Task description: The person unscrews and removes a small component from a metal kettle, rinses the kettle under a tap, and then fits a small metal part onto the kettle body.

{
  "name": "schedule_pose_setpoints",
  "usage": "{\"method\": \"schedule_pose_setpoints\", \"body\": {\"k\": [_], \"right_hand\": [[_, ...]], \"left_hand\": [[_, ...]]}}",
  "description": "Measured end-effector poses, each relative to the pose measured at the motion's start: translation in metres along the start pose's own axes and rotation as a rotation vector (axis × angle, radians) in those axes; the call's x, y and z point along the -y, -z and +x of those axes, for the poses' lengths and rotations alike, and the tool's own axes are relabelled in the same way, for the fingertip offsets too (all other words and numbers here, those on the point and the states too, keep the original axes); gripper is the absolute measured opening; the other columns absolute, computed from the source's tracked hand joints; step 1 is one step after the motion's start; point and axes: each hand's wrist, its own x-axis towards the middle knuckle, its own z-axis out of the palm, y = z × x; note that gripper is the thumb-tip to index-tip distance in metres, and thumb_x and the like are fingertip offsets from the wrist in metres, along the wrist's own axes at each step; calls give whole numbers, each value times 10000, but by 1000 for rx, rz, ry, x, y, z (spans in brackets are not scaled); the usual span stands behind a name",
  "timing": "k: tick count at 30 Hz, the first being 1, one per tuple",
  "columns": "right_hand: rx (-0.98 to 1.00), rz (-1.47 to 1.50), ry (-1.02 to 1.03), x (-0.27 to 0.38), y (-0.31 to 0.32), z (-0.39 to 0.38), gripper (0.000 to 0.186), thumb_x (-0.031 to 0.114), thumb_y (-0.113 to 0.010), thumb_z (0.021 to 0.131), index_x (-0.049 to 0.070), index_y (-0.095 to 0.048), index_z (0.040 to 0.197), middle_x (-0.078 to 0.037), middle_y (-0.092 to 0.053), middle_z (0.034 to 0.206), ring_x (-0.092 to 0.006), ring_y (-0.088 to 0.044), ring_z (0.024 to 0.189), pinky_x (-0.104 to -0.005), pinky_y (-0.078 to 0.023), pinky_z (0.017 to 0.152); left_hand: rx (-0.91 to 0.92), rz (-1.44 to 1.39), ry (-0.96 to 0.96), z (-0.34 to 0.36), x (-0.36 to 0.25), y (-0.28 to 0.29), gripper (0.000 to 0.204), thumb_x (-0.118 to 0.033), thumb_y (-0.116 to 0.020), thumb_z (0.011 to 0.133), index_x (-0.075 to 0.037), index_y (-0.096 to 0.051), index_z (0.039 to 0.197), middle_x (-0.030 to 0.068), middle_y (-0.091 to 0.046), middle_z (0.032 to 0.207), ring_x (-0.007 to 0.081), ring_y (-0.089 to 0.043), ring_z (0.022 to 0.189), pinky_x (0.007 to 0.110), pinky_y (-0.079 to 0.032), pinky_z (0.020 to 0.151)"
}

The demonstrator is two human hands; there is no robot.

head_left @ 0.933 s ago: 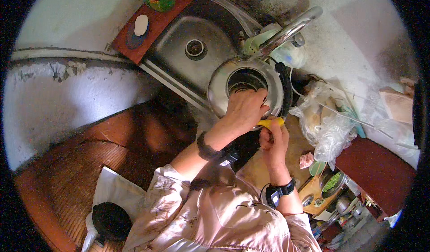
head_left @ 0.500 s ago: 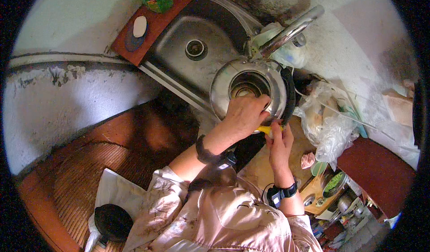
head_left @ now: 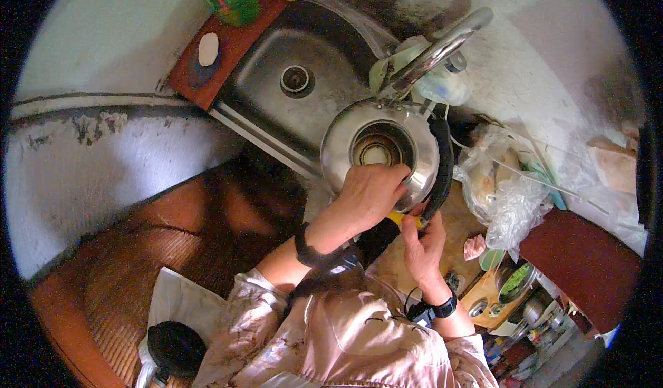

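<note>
A steel kettle [head_left: 338,146] with a black handle [head_left: 442,157] rests at the sink's near right corner, its lid off and a stained interior showing. My left hand [head_left: 373,191] has its curled fingers gripping the near rim of the opening. Just right of it, under the lower end of the handle, my right hand [head_left: 423,246] has its fingers bent round a small yellow object [head_left: 400,217], partly hidden, whose kind I cannot make out.
A steel sink [head_left: 262,91] has a tap [head_left: 442,43] on its right. A red-brown board [head_left: 190,63] bears soap [head_left: 208,48] and a green bottle [head_left: 231,1]. Plastic bags [head_left: 501,215], a pan of green food [head_left: 514,277] and a dark red board [head_left: 580,264] lie to the right.
Both hands have moved down in the picture. The kettle has shifted slightly downward, and more of its inner bottom now shows above my left hand.
</note>
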Motion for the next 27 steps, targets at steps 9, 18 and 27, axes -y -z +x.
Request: {"method": "schedule_pose_setpoints", "body": {"k": [9,18,27], "right_hand": [[169,-257,168,27,5,-2,445,284,-801,875,20,-577,1154,-156,-737,839,-282,-736,682,-389,-549,599],[286,-637,483,38,-1,3,557,425,-798,844,1,-561,1115,-102,-631,674,-304,-665,557,-434,-506,483],[217,-109,132,60,39,73,200,201,-712,948,36,-674,1054,8,-643,776,-83,-560,720,-261,-471,669]], "left_hand": [[-103,-487,160,-9,2,0,383,-276,-603,992,-42,-610,1295,173,-726,1118,287,-726,960,412,-563,834],[-13,-1345,94,-30,-26,38,499,-328,-539,1073,-12,-410,1437,84,-624,996,155,-610,895,311,-511,845],[-314,-1469,345,-65,-31,67,386,-365,-490,1074,-43,-506,1287,-4,-421,742,63,-327,475,236,-269,416]]}}
